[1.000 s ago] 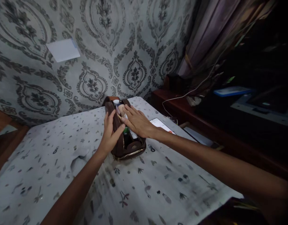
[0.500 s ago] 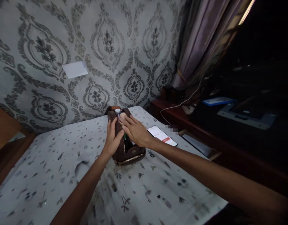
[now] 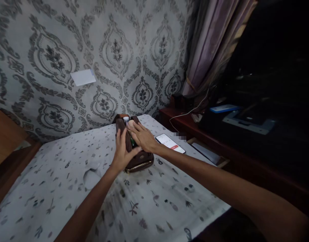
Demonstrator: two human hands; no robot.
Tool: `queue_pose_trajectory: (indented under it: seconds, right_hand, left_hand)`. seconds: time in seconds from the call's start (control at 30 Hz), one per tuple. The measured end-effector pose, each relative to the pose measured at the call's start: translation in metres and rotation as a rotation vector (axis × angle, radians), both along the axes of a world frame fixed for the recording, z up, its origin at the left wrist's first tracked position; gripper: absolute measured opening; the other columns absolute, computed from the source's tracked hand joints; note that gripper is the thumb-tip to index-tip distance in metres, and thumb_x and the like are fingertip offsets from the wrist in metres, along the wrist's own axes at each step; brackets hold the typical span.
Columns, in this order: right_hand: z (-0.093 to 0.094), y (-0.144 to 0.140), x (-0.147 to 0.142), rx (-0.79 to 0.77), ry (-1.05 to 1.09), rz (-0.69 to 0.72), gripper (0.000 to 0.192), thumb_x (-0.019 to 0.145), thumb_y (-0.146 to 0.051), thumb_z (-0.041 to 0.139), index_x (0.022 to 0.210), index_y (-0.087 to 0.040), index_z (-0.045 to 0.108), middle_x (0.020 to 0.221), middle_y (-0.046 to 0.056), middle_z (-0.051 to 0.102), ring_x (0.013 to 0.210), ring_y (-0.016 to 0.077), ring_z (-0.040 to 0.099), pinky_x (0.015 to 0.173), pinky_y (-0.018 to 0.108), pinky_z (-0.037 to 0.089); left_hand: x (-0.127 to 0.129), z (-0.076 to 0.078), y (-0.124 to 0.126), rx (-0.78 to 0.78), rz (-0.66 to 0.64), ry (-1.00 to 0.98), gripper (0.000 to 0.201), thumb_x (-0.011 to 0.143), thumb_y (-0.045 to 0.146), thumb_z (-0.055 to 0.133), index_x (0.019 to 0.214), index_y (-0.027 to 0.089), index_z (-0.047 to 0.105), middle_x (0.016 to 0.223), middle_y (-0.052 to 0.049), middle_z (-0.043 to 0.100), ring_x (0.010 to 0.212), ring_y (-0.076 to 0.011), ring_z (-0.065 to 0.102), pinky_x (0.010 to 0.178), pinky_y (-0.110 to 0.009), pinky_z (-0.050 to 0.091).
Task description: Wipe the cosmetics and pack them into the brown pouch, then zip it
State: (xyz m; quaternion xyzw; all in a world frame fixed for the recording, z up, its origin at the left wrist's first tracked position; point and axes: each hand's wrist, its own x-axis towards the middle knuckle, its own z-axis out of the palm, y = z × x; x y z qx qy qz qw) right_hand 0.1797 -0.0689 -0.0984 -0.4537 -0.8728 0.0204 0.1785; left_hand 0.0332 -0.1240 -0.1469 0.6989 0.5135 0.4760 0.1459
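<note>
— Both hands are on the brown pouch [image 3: 138, 158]. How exactly?

— Left hand [image 3: 123, 151] lies against the pouch's left side, fingers spread and pointing up along the wall, thumb bent across toward the opening. It presses the side rather than closing around anything. Right hand [image 3: 143, 137] rests flat over the top of the open pouch, fingers stretched out and loosely together, palm down on the contents; I cannot tell whether it grips any of them.

— Where does the pouch sit?

— On the table [image 3: 69, 188], which is covered with a pale cloth printed with small dark leaf shapes. The pouch stands toward the far edge, near the patterned wall [image 3: 114, 50], with its zip edge facing the camera and its mouth open upward.

— What is inside?

— A white cap [image 3: 126, 118] shows at the far end, a round pale thing [image 3: 131, 123] just beside the right fingertips, and something green [image 3: 132, 143] between the two hands. They are too small to name further.

— Anything else close by?

— A phone [image 3: 170, 143] lies flat on the cloth just right of the right wrist, screen lit. A white card [image 3: 83, 77] is stuck on the wall above, and a curtain [image 3: 212, 50] hangs at the right.
</note>
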Motion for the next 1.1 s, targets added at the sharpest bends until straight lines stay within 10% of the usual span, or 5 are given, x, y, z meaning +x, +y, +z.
queue_pose_trajectory:
  seconds: [0.13, 0.33, 0.57, 1.1]
  right_hand:
    - [-0.002, 0.003, 0.000, -0.065, 0.054, -0.014, 0.051, 0.105, -0.035, 0.027, 0.154, -0.027, 0.037, 0.165, 0.005, 0.025, 0.152, 0.0300, 0.022, 0.118, 0.051, 0.032]
    - [-0.009, 0.013, 0.002, -0.029, 0.073, 0.069, 0.049, 0.105, -0.039, 0.027, 0.150, -0.027, 0.044, 0.163, 0.004, 0.032, 0.151, 0.0259, 0.026, 0.123, 0.051, 0.022]
    - [-0.009, 0.013, 0.006, -0.079, 0.116, 0.087, 0.053, 0.105, -0.042, 0.024, 0.134, -0.018, 0.061, 0.162, 0.011, 0.033, 0.152, 0.0302, 0.022, 0.121, 0.052, 0.026]
    - [0.007, 0.034, 0.045, -0.177, 0.268, 0.349, 0.029, 0.093, -0.034, 0.056, 0.116, -0.017, 0.060, 0.147, 0.015, 0.048, 0.146, 0.0307, 0.033, 0.117, 0.053, 0.031]
  left_hand:
    - [0.005, -0.004, -0.035, 0.061, -0.010, 0.208, 0.096, 0.075, 0.044, 0.078, 0.153, 0.025, 0.025, 0.165, -0.019, 0.006, 0.154, -0.0383, 0.006, 0.120, -0.061, 0.021]
    - [0.013, -0.017, -0.052, 0.285, 0.068, 0.341, 0.017, 0.092, 0.013, 0.055, 0.104, 0.019, 0.065, 0.166, -0.012, 0.007, 0.153, -0.0372, 0.014, 0.117, -0.059, 0.030]
    - [0.002, -0.028, -0.054, 0.525, 0.052, 0.415, 0.029, 0.090, 0.006, 0.055, 0.108, 0.025, 0.068, 0.138, -0.010, 0.055, 0.142, -0.0288, 0.037, 0.110, -0.056, 0.041]
    - [-0.002, -0.024, -0.046, 0.501, 0.037, 0.470, 0.034, 0.083, 0.000, 0.062, 0.106, 0.024, 0.068, 0.127, -0.011, 0.058, 0.137, -0.0308, 0.040, 0.108, -0.061, 0.040]
